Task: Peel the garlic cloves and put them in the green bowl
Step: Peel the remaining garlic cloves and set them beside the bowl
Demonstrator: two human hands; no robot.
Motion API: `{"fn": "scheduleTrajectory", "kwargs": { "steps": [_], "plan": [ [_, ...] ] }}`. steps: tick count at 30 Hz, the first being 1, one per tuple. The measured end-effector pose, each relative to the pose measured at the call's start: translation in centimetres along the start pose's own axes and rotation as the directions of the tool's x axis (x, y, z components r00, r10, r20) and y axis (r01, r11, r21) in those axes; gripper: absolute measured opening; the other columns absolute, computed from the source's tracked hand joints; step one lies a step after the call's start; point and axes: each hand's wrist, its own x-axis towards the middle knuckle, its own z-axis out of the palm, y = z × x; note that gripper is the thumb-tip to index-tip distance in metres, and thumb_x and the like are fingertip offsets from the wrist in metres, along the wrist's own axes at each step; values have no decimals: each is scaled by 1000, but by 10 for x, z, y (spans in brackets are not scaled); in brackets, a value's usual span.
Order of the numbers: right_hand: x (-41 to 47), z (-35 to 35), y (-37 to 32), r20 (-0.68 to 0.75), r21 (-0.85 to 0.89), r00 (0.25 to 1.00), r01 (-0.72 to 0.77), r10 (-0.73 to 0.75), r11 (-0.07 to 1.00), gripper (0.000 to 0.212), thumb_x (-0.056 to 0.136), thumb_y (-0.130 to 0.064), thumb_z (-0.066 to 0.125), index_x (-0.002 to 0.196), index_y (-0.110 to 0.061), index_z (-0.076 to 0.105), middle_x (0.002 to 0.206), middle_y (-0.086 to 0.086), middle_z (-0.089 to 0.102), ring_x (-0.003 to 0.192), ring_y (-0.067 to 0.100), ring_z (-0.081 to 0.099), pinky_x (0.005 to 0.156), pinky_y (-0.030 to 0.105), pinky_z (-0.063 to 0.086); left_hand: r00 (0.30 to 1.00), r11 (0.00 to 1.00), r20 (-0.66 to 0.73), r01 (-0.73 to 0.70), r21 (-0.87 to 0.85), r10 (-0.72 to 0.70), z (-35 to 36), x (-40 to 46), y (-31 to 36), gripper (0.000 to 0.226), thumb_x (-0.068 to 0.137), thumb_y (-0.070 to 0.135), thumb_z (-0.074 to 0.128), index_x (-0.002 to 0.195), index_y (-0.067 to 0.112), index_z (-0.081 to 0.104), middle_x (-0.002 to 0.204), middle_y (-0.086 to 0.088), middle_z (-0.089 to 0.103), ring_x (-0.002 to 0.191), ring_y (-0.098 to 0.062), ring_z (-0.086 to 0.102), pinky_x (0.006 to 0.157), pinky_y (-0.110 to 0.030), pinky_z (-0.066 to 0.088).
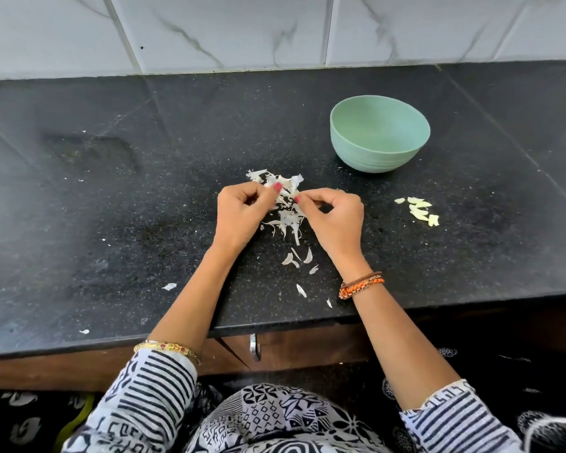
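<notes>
- A black speckled bench [111, 197] is seen, bounded at the back by a white marbled tile wall [209, 31] and at the front by its own edge, which runs just under the forearms.
- Wide bare stretches of bench are left to the left of the hands and to the far right, past the bowl.
- One green bowl [378, 134] is set upright behind and to the right of the hands, well apart from them; nothing can be seen inside it.
- One heap of papery garlic skins [286, 217] is gathered between and under the hands, with several loose flakes scattered toward the front edge.
- One small cluster of peeled garlic cloves [419, 209], roughly six, is laid on the bench to the right of the right hand, in front of the bowl.
- The left hand [242, 210] and right hand [335, 217] are both curled, fingertips brought together over the heap, pinching a garlic piece between them.
</notes>
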Motion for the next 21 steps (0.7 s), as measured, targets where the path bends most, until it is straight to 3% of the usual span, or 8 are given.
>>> {"fn": "scheduleTrajectory", "kwargs": {
  "steps": [2,5,8,13,17,19,21],
  "plan": [
    [0,0,0,16,-10,1000,-6,7,1000,8,81,-13,68,83,-11,75,79,-2,73,69,1,63,74,18,50,998,999,66,-18,33,16,1,0,0,18,78,25,70,64,15,66,58,-12,58,54,-6,43,55,-20,36],
    [1,1,0,42,-32,999,-13,15,999,10,81,-15,67,85,-12,75,81,-3,73,74,3,65,78,24,51,992,998,119,-43,55,36,0,1,-2,1,77,24,68,77,24,69,69,-11,67,63,-14,53,62,-30,44],
    [1,0,0,34,-41,999,-8,9,999,10,82,-15,67,85,-12,75,80,-3,72,73,3,64,76,22,51,990,997,138,-41,64,32,0,1,-1,7,81,14,68,84,20,70,73,4,68,67,-8,58,67,-26,48],
    [2,1,0,30,-50,999,16,-14,999,9,81,-15,67,84,-12,75,80,-3,73,72,5,65,77,21,50,992,996,127,-31,85,20,1,0,2,13,82,1,65,84,12,70,68,2,63,53,4,48,56,-9,37],
    [1,2,1,14,-92,998,60,-59,994,6,79,-15,69,81,-14,75,80,-3,73,73,14,65,81,-1,31,993,996,114,-26,87,16,1,-1,1,13,81,-1,65,83,11,70,64,7,60,50,5,48,54,-6,35],
    [-1,2,0,9,-105,998,69,-68,992,6,78,-16,70,80,-16,75,79,-3,73,74,16,65,80,4,33,992,996,123,-29,78,19,1,-1,1,15,79,-3,65,81,11,69,63,5,61,50,4,48,53,-7,36],
    [-2,2,0,14,-108,997,78,-77,991,6,77,-18,70,79,-16,75,78,-3,73,74,17,65,82,21,40,991,997,133,-23,74,13,2,-1,2,17,78,-7,64,78,9,69,59,9,59,49,4,47,52,-7,35]
  ]
}}
